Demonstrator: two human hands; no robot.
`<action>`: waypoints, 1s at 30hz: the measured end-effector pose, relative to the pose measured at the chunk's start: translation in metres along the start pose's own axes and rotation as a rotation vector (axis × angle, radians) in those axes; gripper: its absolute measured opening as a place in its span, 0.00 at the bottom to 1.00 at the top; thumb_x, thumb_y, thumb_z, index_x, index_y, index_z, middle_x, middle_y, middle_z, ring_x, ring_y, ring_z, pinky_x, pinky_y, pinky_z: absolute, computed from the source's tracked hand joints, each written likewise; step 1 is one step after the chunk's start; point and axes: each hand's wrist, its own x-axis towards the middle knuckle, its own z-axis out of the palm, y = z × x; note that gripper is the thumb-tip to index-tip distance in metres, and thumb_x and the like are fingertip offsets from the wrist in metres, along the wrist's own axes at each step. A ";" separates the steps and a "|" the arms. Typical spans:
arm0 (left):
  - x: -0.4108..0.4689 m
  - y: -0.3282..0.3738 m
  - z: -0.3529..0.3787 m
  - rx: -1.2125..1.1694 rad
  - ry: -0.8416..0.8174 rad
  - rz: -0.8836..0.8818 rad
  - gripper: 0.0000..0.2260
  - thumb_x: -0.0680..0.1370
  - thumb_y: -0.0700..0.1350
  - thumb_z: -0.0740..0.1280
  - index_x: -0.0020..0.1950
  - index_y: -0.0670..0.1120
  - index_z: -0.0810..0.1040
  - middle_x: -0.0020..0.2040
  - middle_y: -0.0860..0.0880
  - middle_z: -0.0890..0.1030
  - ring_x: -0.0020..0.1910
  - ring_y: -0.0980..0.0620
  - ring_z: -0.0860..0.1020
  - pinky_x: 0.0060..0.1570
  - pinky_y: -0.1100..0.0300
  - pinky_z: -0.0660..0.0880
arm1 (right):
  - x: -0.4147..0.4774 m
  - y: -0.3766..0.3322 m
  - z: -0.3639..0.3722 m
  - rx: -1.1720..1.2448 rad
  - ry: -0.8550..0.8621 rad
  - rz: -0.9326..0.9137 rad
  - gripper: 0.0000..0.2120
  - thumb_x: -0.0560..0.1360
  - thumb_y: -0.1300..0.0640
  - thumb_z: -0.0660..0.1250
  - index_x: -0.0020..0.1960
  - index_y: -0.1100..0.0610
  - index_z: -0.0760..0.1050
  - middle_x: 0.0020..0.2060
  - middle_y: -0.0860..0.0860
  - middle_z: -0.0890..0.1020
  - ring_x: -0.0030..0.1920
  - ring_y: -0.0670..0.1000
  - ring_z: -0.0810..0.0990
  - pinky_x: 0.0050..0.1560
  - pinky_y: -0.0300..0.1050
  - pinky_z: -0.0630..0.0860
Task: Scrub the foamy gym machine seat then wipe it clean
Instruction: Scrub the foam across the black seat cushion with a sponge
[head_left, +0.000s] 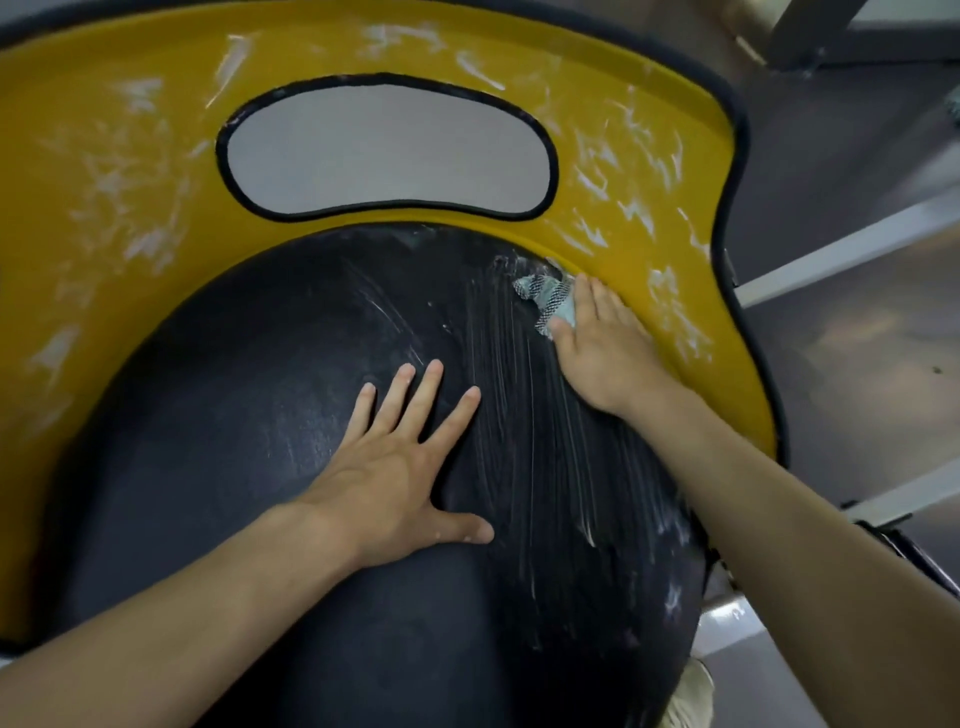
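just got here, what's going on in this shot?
A person is scrubbing a foamy gym machine seat. The right hand presses a checked cloth against the black seat pad, right at its seam with the yellow surround. The left hand lies flat on the pad, fingers spread. White foam streaks cover the pad's right side, and smears remain on the yellow surround, so the wipe-down isn't finished.

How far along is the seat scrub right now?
Done: the left half of the black rounded padded seat looks mostly foam-free. In hand: the right hand presses a teal mesh-checked cloth at its upper right edge while the left hand rests flat. Left: foam streaks on the seat's right side and white smears on the yellow plastic surround.
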 end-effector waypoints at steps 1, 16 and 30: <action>0.001 0.001 -0.001 0.006 -0.008 -0.001 0.55 0.67 0.80 0.57 0.76 0.59 0.24 0.75 0.48 0.21 0.74 0.46 0.22 0.77 0.41 0.32 | 0.003 0.001 -0.001 0.004 0.006 -0.032 0.32 0.86 0.42 0.41 0.83 0.59 0.39 0.83 0.55 0.44 0.82 0.53 0.44 0.81 0.51 0.42; 0.000 0.007 -0.007 -0.016 -0.023 -0.017 0.55 0.68 0.79 0.60 0.77 0.58 0.26 0.76 0.47 0.23 0.75 0.44 0.24 0.77 0.41 0.32 | -0.201 0.001 0.059 0.063 0.068 0.159 0.33 0.78 0.38 0.30 0.77 0.52 0.26 0.81 0.51 0.35 0.79 0.49 0.30 0.77 0.51 0.33; 0.004 0.005 -0.005 0.000 -0.031 -0.012 0.55 0.68 0.79 0.59 0.77 0.59 0.25 0.76 0.47 0.22 0.75 0.45 0.23 0.76 0.41 0.32 | -0.015 0.010 -0.004 0.074 -0.048 0.025 0.33 0.86 0.41 0.43 0.83 0.57 0.38 0.83 0.54 0.42 0.82 0.53 0.43 0.81 0.49 0.42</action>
